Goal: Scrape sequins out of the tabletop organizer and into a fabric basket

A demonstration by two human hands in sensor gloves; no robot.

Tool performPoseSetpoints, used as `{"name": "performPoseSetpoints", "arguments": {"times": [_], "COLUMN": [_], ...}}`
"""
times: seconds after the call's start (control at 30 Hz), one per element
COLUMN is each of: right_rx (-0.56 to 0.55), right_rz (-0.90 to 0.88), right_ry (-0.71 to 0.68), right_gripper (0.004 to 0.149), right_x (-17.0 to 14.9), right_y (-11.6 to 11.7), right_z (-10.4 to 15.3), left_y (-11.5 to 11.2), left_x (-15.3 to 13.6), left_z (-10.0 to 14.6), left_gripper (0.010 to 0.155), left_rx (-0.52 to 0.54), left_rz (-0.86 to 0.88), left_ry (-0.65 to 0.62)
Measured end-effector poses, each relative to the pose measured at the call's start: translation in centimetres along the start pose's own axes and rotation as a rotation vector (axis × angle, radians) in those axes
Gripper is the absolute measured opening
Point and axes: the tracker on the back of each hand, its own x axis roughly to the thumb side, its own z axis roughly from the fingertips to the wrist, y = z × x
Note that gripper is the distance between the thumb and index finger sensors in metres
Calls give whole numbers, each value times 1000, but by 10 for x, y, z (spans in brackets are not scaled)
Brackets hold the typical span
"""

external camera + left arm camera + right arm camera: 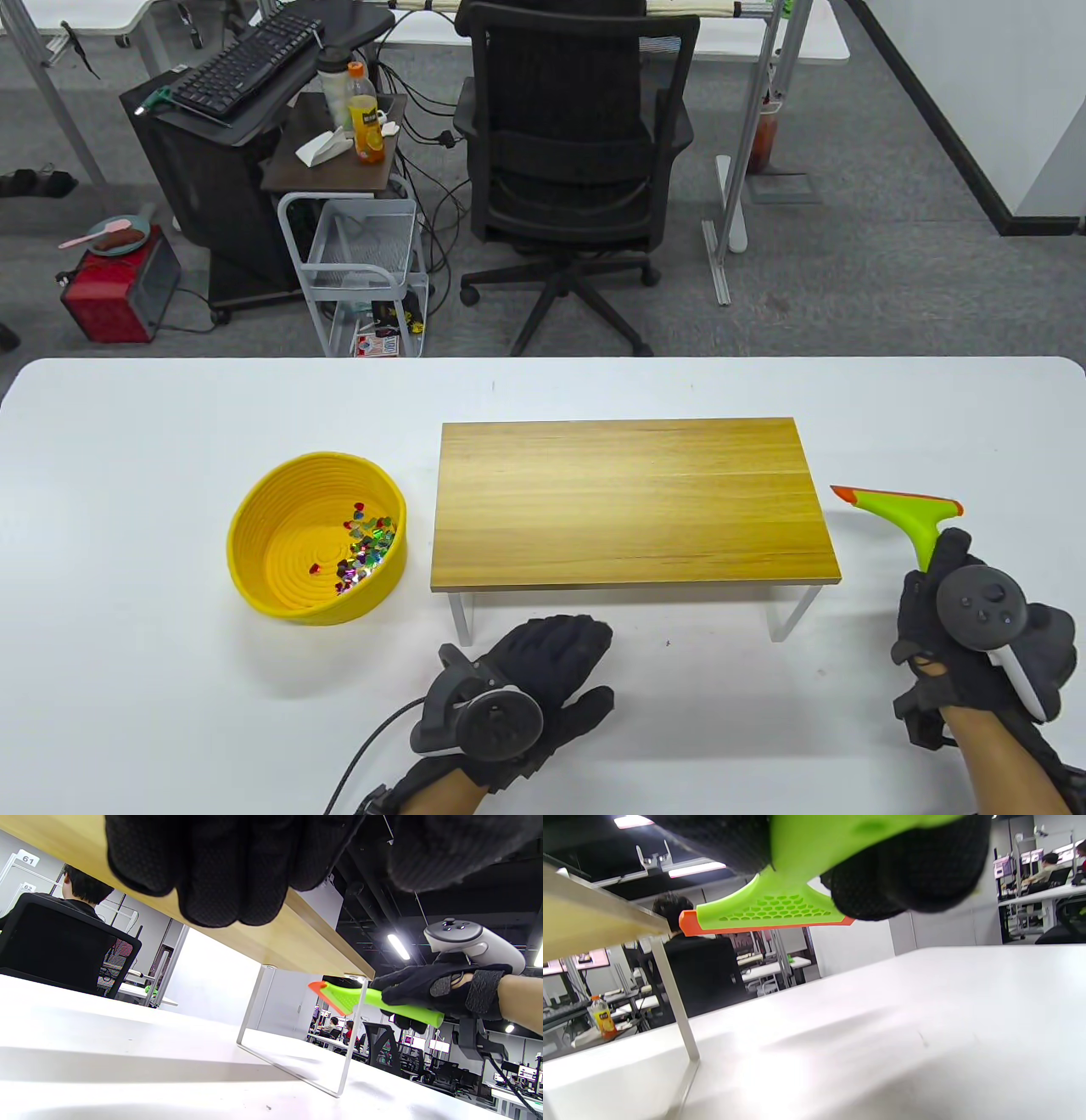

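Observation:
The wooden tabletop organizer (632,501) stands mid-table on white legs, and its top shows no sequins. The yellow fabric basket (280,586) sits left of it with a pile of shiny sequins (365,548) inside. My right hand (959,611) grips the handle of a green scraper with an orange blade (899,509), held above the table just right of the organizer; the scraper also shows in the right wrist view (780,912) and the left wrist view (352,999). My left hand (543,671) lies flat and empty on the table in front of the organizer, fingers extended.
The white table (127,696) spreads around everything. Beyond its far edge stand a black office chair (568,161), a wire cart (361,272) and a side stand with a keyboard and an orange drink bottle (365,119).

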Motion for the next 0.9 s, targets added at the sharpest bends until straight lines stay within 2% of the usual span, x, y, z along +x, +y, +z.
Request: {"name": "performPoseSetpoints", "arguments": {"times": [0.23, 0.47, 0.9], "right_rx": [83, 143, 177], "right_rz": [29, 48, 94], "right_ry": [22, 20, 34], "right_gripper": [63, 62, 64], "right_x": [-6, -7, -13], "right_y": [34, 56, 78], "right_z": [-3, -4, -1], "left_y": [0, 0, -1], "left_x": [0, 1, 1], "left_z": [0, 0, 0], "left_gripper": [69, 69, 70], "left_rx": [2, 1, -6], "left_rz": [0, -1, 4], "left_ry": [-2, -2, 1]}}
